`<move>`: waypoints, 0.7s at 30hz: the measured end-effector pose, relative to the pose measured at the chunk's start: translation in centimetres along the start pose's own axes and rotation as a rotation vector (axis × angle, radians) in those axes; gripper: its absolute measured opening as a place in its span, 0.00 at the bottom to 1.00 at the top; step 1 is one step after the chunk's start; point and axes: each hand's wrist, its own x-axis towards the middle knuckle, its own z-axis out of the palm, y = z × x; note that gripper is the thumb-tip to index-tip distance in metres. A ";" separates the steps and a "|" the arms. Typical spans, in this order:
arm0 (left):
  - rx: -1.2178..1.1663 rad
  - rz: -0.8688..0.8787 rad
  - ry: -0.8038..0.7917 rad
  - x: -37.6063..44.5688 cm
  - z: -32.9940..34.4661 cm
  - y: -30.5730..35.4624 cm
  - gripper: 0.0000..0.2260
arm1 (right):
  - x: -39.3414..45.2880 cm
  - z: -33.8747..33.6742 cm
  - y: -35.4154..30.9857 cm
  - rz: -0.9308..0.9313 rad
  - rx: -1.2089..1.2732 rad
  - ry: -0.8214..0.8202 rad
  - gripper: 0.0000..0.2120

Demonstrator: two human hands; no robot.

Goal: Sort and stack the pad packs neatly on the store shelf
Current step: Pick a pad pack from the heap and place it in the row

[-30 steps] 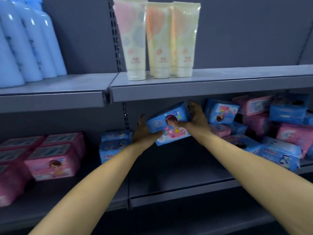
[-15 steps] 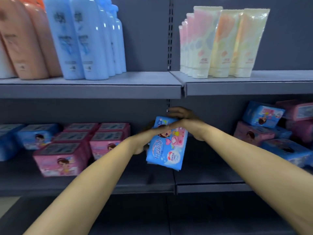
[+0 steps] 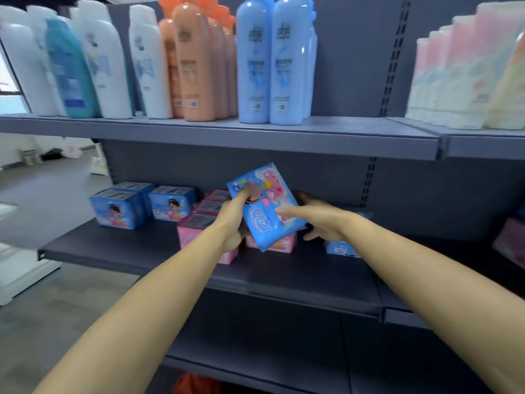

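Observation:
A blue pad pack [image 3: 270, 211] with pink print is held tilted in the air above the middle shelf [image 3: 142, 248]. My left hand [image 3: 235, 214] grips its left edge, thumb across the front. My right hand [image 3: 315, 220] holds its right edge, thumb on the front and fingers behind. Under and behind the pack stand pink pad packs [image 3: 204, 220] in rows. Blue pad packs [image 3: 122, 209] sit grouped further left on the same shelf. Another small blue pack [image 3: 341, 247] lies below my right wrist.
The upper shelf [image 3: 255, 135] carries tall white, orange and blue bottles [image 3: 272, 61] and pastel tubes [image 3: 468, 75] at the right. A pink pack [image 3: 508, 243] shows at the right edge. A dark lower shelf [image 3: 284, 351] lies beneath. Open floor [image 3: 42, 194] is at the left.
The view has swung left along the shelf. Both hands have carried the blue pack left, over the pink packs, and it now tilts the other way.

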 end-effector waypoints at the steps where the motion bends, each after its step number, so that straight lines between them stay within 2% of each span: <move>1: -0.035 0.001 0.001 -0.2 -1.1 0.1 0.17 | 0.3 1.2 -0.3 -0.015 -0.004 -0.040 0.27; 3: -0.083 -0.009 0.010 -0.4 -3.1 0.2 0.17 | 1.3 3.3 -0.8 -0.101 0.030 -0.025 0.26; 5: -0.089 0.003 0.077 -0.2 -5.0 0.4 0.18 | 2.3 4.7 -1.2 -0.221 0.035 0.053 0.32; 8: -0.110 0.041 0.216 0.4 -7.0 1.2 0.25 | 3.9 5.2 -1.7 -0.382 -0.222 0.185 0.42; 11: -0.045 0.070 0.339 1.7 -7.7 1.8 0.27 | 5.8 5.0 -1.7 -0.530 -0.577 0.275 0.46; 14: 0.047 0.040 0.290 2.9 -7.4 2.5 0.35 | 7.9 5.2 -2.1 -0.620 -0.708 0.335 0.45; 17: 0.137 0.026 0.319 4.5 -7.8 3.2 0.44 | 10.3 4.7 -3.1 -0.692 -0.773 0.320 0.45; 21: 0.219 0.044 0.312 7.0 -9.8 3.3 0.34 | 13.4 5.0 -4.0 -0.783 -0.825 0.320 0.44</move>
